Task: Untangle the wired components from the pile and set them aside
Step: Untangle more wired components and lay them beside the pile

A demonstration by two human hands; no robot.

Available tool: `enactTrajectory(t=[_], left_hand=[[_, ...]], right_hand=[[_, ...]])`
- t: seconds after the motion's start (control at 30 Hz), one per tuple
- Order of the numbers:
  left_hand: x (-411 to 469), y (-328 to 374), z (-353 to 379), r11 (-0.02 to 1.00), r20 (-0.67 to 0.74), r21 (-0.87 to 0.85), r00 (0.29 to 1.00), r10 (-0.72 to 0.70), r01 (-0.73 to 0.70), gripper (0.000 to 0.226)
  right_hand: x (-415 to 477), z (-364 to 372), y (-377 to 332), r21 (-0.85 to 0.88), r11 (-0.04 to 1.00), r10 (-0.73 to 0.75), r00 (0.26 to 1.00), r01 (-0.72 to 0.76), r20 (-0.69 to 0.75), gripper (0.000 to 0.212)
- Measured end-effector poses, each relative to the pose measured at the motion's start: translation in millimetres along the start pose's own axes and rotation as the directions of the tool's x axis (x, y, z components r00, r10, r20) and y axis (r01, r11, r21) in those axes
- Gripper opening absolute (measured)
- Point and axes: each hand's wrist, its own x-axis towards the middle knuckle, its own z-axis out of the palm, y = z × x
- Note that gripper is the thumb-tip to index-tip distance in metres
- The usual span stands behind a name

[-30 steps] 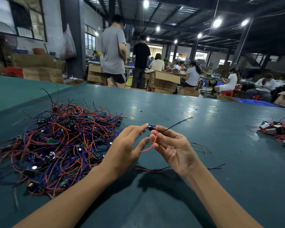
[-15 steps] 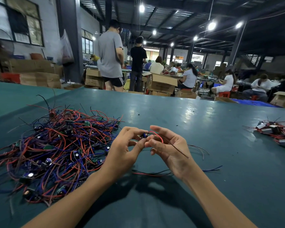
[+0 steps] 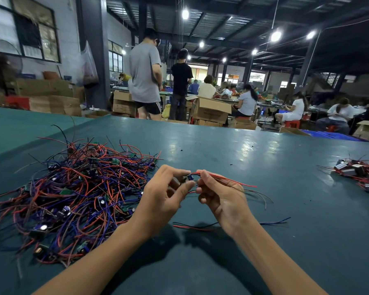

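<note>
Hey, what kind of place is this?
Probably a factory assembly floor: a pile of wired components on a teal worktable, stacked cardboard boxes, and seated workers under a steel-beamed roof. The left hand and right hand pinch one wired component.

The person's left grip [image 3: 164,194] is a bare hand with slim fingers and rounded knuckles showing along its back, carried on a slender bare left forearm [image 3: 107,252] that runs uncovered to the lower edge of the view. The right grip [image 3: 224,199] is likewise a bare hand, its palm side showing soft creases and a faint ridge of tendons at the wrist, on a slender bare right forearm [image 3: 271,252], uncovered all the way down. Both forearms look smooth, lit from above and shaded beneath.
</note>
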Motion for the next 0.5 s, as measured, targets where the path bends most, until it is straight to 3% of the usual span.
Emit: enactTrajectory(t=[0.1,0.2,0.27,0.33,0.5], left_hand=[[2.2,6.4,1.8,0.878,0.115,-0.333,0.939,-0.325,0.345,0.023],[5.3,8.0,0.8,0.670,0.290,-0.520,0.847,-0.445,0.530,0.030],[5.3,7.6,-0.5,0.576,0.404,-0.535,0.786,-0.468,0.618,0.030],[4.6,5.9,-1.7,0.545,0.473,-0.505,0.743,-0.474,0.669,0.028],[5.2,3.1,-3.2,0.462,0.536,-0.501,0.681,-0.498,0.732,0.038]], right_hand=[[0.8,-1.2,-1.5,-0.016,0.999,-0.040,0.999,0.040,-0.013,0.032],[2.6,-4.5,-3.4,-0.051,0.998,-0.026,1.000,0.026,-0.011,0.034],[3.0,-7.6,-3.0,-0.093,0.996,-0.008,1.000,0.006,-0.016,0.034],[3.3,-10.2,-2.2,-0.117,0.993,0.008,1.000,-0.011,-0.026,0.028],[5.2,-16.0,-1.2,-0.138,0.989,0.056,0.998,-0.055,0.003,0.014]])
